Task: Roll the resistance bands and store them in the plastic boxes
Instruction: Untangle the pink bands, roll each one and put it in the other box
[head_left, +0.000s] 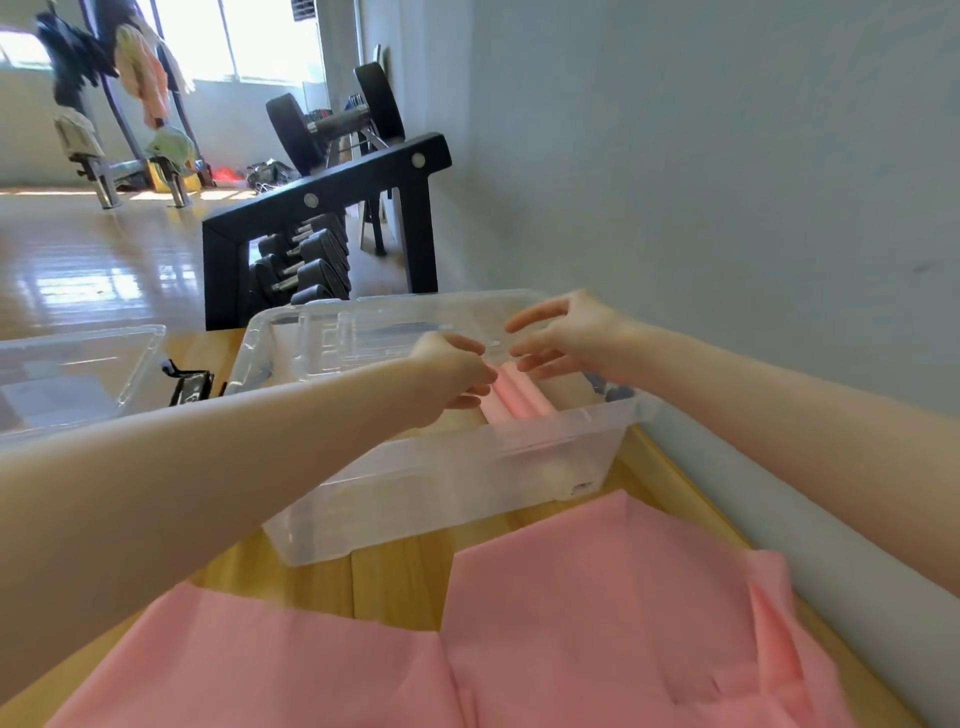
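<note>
Nearest, flat pink resistance bands (597, 623) lie spread across the wooden desk (395, 587), one sheet overlapping another, with creases toward the right edge by the wall. Both bare forearms stretch over them toward a clear plastic box (467, 483) standing on the desk just beyond the pink sheets.

Inside that box, near its front wall, lie rolled pink bands (519, 400), side by side; I make out about 2 rolls, though the blur makes the count unsure. The left hand (452, 369) reaches into the box with its fingers curled at the far end of the rolls, touching them; whether its grip actually pinches a roll I cannot tell. The right hand (566, 332) hovers just above the rolls, fingers spread and loosely extended, its grip wide and holding nothing. Some dark small items (613, 389) sit in the box's right corner, too blurred to identify.

To the left on the desk are a second clear box (135, 358) and, between the 2 boxes, a black object (189, 387).

Beyond the desk stands a black rack (322, 208) carrying dumbbells (306, 260), and farther off a sunlit floor, a window, and clothes (140, 73) hanging on a frame.
</note>
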